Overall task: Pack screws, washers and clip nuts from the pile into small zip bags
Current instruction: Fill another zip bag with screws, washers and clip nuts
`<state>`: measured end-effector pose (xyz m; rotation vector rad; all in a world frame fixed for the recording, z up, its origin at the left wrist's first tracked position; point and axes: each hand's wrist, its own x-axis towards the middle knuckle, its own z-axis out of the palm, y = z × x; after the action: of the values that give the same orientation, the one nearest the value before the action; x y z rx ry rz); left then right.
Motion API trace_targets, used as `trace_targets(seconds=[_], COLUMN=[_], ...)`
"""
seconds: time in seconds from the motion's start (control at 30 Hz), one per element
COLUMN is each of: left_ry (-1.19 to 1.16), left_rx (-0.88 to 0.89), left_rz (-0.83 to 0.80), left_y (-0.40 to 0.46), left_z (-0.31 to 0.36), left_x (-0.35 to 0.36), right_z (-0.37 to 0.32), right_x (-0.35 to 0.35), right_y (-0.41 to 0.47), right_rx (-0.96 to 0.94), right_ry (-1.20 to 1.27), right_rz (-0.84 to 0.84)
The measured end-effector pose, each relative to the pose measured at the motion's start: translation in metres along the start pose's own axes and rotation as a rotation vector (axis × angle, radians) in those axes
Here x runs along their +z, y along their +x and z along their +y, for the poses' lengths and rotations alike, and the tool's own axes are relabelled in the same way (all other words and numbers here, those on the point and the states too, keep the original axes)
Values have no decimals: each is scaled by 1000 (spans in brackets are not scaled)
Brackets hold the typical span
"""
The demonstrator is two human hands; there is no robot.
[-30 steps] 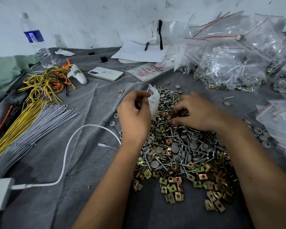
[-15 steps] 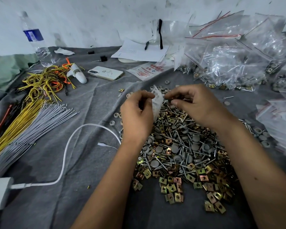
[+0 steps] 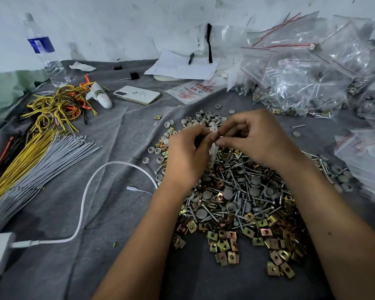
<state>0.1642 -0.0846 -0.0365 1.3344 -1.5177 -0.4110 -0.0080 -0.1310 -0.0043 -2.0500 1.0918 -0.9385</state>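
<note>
Clear plastic, a small zip bag (image 3: 212,148), is pinched by the left hand (image 3: 185,158) mid-frame. The right hand (image 3: 254,138) pinches its top too, probably dropping something in over the pile (image 3: 243,202).

— Where are you seeing this from?

— From your own head, looking forward and down over both forearms onto the grey cloth (image 3: 121,135).

— How near?

— Close: the pile of hardware (image 3: 243,204) lies just below centre, and your arms run out of the bottom edge.

— How far does it reach?

— To the white wall (image 3: 121,24) at the top. Only this one view exists.
</note>
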Motion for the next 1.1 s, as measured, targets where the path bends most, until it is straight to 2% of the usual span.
trace_targets(seconds=[0.37, 0.5, 0.73, 0.9, 1.1], left_ry=[84, 20, 89, 232, 271], left_rx=[20, -5, 128, 226, 280], left_rz=[-133, -142, -103, -119, -92], left_y=[3, 4, 1, 3, 5], left_z=[3, 4, 5, 9, 14], left_x=[-6, -8, -10, -10, -2], right_z=[12, 14, 13, 14, 18], right_x=[-6, -4, -5, -7, -14], right_y=[2, 4, 3, 3, 2], right_rx=[-55, -57, -44, -53, -22], right_ry=[169, 279, 237, 248, 375], right_rz=[-71, -33, -112, -108, -88])
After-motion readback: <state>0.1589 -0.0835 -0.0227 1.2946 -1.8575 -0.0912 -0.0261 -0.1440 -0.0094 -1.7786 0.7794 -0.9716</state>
